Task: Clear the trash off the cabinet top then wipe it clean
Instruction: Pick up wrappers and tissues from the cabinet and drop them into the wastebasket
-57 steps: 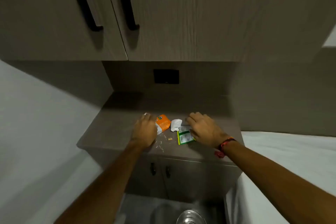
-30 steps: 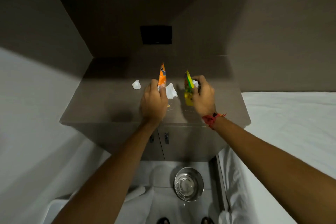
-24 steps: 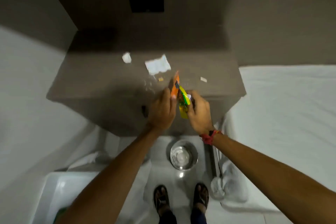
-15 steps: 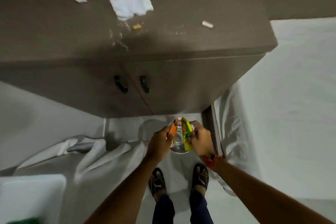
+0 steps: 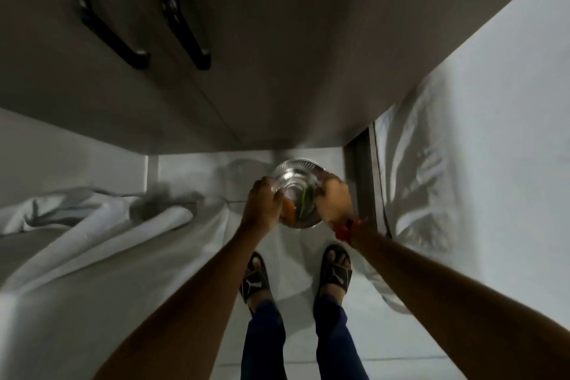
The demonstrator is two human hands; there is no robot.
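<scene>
The person stands right by the cabinet and bends to look straight down, so I see two feet in black sandals on the pale floor. Both arms reach down past the knees. The left hand and the right hand sit on either side of a shiny metal bowl on the floor, just in front of the toes. I think the bowl is the bin for the trash, and that is why the hands are so low. An orange wrapper shows by the left hand and a green wrapper by the right, both down inside the bowl. The fingers curl over the rim, but it is blurry, and I cannot tell if they are pinching the wrappers or letting them go. A red band is on the right wrist. White sheets lie bunched on the left, and more white cloth hangs on the right. Above the bowl are the cabinet doors with two dark handles. The cabinet top is out of the picture, so I cannot see what trash is up there.
</scene>
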